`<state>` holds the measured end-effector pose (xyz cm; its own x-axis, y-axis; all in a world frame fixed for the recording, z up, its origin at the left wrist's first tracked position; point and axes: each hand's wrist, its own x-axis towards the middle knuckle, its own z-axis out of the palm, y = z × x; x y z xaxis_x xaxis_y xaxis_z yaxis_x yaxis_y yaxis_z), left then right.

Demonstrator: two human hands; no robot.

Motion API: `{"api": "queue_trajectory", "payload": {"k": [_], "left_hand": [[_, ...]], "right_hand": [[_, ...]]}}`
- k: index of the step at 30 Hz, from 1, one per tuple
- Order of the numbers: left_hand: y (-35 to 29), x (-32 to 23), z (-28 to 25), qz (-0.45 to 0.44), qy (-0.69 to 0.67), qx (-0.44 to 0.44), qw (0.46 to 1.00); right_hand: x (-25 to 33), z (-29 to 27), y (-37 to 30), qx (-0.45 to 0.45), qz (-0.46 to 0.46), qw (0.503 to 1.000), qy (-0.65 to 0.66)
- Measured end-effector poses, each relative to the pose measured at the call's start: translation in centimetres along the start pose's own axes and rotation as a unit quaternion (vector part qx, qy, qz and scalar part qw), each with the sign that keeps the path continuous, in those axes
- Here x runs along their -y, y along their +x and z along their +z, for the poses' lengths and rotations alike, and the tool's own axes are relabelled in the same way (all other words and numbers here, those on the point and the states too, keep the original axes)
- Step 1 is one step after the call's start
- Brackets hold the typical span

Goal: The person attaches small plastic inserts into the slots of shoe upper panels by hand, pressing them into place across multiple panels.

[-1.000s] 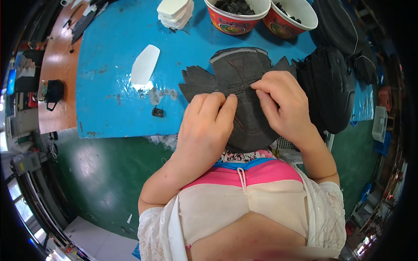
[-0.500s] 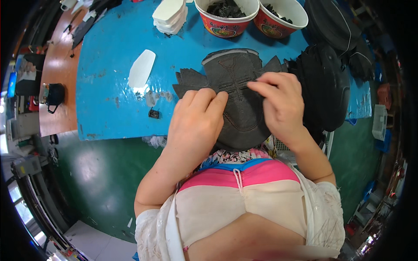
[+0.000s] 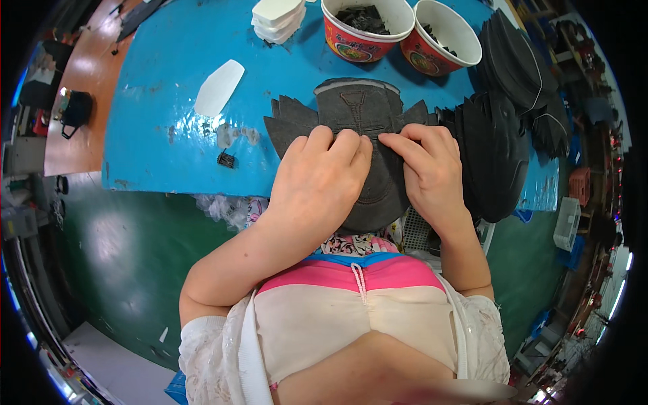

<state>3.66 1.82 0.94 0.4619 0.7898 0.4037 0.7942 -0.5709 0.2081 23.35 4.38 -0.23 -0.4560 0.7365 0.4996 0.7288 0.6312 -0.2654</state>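
Note:
A stack of black, stitched pieces shaped like shoe uppers, with notched side wings, lies at the table's near edge; the top shoe upper (image 3: 358, 101) shows brown stitching and narrow crosswise slits. My left hand (image 3: 322, 172) rests over its left half, fingers curled and pressed together at the middle of the piece. From the other side my right hand (image 3: 432, 158) meets it, with thumb and index finger pinched close to the left fingertips. Whatever thin thing may be between the right fingertips is too small to make out. Both hands hide part of the lower stitching.
Two red-and-white paper tubs (image 3: 364, 47) of black scraps stand at the back of the blue table (image 3: 162, 135). Left of them is a pile of white cut pieces (image 3: 278, 20). One white piece (image 3: 219, 88) and a small black scrap (image 3: 226, 160) lie leftward. More black stacks (image 3: 493, 155) crowd the right.
My right fingers have come down from just above the upper to its middle. My left hand has shifted right, so the fingertips of both hands are nearer each other. The view has turned slightly.

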Motion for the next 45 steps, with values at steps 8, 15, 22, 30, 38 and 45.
{"api": "queue_trajectory", "payload": {"k": [8,15,22,30,38,45], "left_hand": [[-0.5,-0.1,0.3,-0.011,0.001,0.007,1.0],[-2.8,2.3,0.5,-0.059,-0.125,-0.16,0.977],[-7.8,11.9,-2.6,-0.212,0.085,-0.094,0.969],[-8.2,7.8,-3.8,-0.192,0.118,-0.039,0.974],[-8.8,7.5,-1.9,-0.153,-0.055,-0.14,0.977],[-5.3,5.5,0.4,-0.33,-0.466,-0.255,0.78]], "right_hand": [[-0.6,0.2,-0.1,0.008,0.005,1.0,0.021],[-0.3,0.3,-0.5,-0.029,0.031,0.998,0.042],[-0.2,0.6,-0.6,-0.036,0.061,0.995,0.068],[-0.1,0.9,-0.6,-0.036,0.067,0.995,0.063],[0.1,0.3,-0.2,-0.031,0.064,0.996,0.058],[0.8,-0.3,0.5,-0.055,0.046,0.996,0.059]]}}
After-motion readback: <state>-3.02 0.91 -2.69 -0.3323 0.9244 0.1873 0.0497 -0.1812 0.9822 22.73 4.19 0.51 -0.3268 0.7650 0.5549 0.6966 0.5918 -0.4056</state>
